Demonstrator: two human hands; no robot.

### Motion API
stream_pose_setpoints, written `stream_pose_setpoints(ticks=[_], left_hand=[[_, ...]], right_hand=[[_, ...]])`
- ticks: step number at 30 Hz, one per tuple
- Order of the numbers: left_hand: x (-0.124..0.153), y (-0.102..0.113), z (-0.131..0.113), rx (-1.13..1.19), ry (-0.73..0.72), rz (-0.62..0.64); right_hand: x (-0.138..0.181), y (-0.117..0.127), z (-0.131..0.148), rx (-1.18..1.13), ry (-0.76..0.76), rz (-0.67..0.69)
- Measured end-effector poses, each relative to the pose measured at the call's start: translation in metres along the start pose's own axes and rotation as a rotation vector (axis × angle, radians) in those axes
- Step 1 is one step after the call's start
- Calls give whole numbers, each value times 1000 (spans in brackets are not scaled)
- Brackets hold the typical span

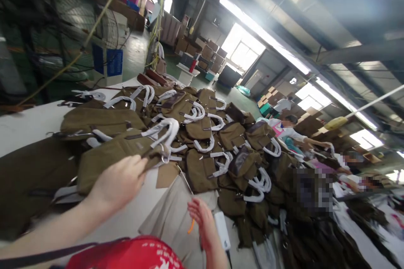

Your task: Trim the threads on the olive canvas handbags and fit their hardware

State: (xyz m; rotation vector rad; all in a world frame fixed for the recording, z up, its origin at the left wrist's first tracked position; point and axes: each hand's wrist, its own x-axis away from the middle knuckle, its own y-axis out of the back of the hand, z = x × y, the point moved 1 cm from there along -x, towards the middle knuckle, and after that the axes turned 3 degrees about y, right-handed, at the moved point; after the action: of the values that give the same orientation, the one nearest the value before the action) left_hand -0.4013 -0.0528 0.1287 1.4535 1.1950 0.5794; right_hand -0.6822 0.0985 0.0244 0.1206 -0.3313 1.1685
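My left hand (121,178) is closed on the edge of an olive fabric bag (116,153), near its white-wrapped handles (166,132). Lower down, my right hand (203,220) hovers over pale grey sheeting (170,208), its fingers curled. A narrow orange piece (191,226) shows below those fingers, and a thin rod-like line (185,178) runs up from the fingertips; what the hand grips is unclear. Beside the right wrist lies a white rectangular device (222,230) with a dark cord. A brown card-like piece (167,174) rests between the hands and the bags.
Several more olive bags (202,168) with wrapped handles crowd the white table (19,128), heaped toward the right. Co-workers (285,128) stand along the right side. At the left are a large fan (72,21) and a blue crate (114,62); cartons (208,52) are stacked behind.
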Motion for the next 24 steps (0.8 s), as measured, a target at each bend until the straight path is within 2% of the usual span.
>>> stream_pose_setpoints(ticks=[2, 4, 5, 6, 7, 9, 12, 15, 17, 19, 20, 21, 24], left_hand=[[34, -26, -39, 160, -152, 212], [61, -49, -62, 314, -330, 498], [69, -56, -66, 380, -402, 630], [74, -61, -66, 436, -443, 723], [75, -64, -62, 479, -448, 767], [69, -65, -44, 522, -372, 731], [50, -63, -11, 508, -226, 549], [34, -54, 11, 421, -143, 346], [27, -41, 13, 364, -129, 208], [24, -23, 8, 339, -155, 135], [24, -14, 3, 347, -185, 149], [24, -6, -2, 371, -230, 215], [30, 5, -17, 561, -353, 652]], right_hand=[[-13, -27, 28, -197, 63, 37], [-34, -46, 40, -267, 52, -69], [-45, -51, 42, -252, 33, -161], [-55, -53, 41, -244, 28, -199], [-62, -54, 39, -228, 25, -232], [-68, -50, 36, -201, 34, -224], [-52, -43, 45, -116, 59, -124], [-16, -42, 76, 257, 192, 176], [11, -45, 100, 556, 317, 440], [34, -48, 120, 728, 443, 629], [42, -49, 127, 764, 503, 678], [47, -49, 132, 767, 547, 696], [49, -43, 135, 626, 535, 619]])
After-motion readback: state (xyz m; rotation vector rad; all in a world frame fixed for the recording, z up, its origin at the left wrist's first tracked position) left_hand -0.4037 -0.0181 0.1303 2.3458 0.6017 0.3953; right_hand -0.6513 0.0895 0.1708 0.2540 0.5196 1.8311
